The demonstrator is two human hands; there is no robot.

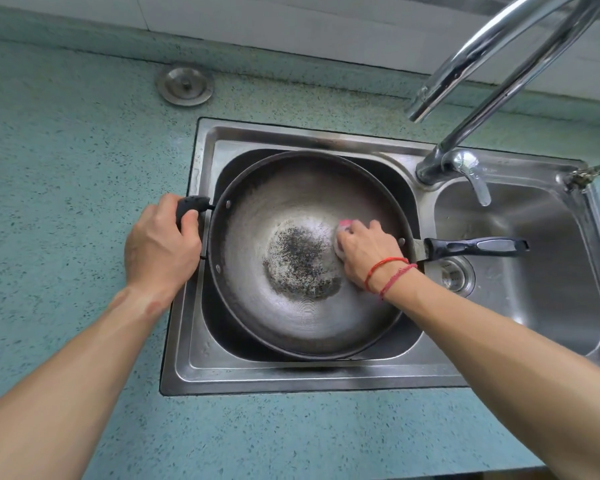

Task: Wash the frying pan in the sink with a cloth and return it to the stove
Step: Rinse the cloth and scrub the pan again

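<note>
A large dark frying pan (pixel 291 306) sits in the left basin of a steel double sink (pixel 201 372). Burnt black residue (pixel 300 261) covers the pan's bottom. My left hand (pixel 160 244) grips the pan's short black helper handle at its left rim. Inside the pan on the right, my right hand (pixel 364 251) presses a pink and white cloth (pixel 342 228) against the metal, fingers curled round it. The pan's long black handle (pixel 478 247) sticks out over the right basin.
A chrome tap (pixel 499 95) arches over the sink from the back right, and no water runs from its spout. A metal drain plug (pixel 185 85) lies on the teal speckled counter (pixel 66 168) behind the sink. The right basin has an open drain (pixel 456 275).
</note>
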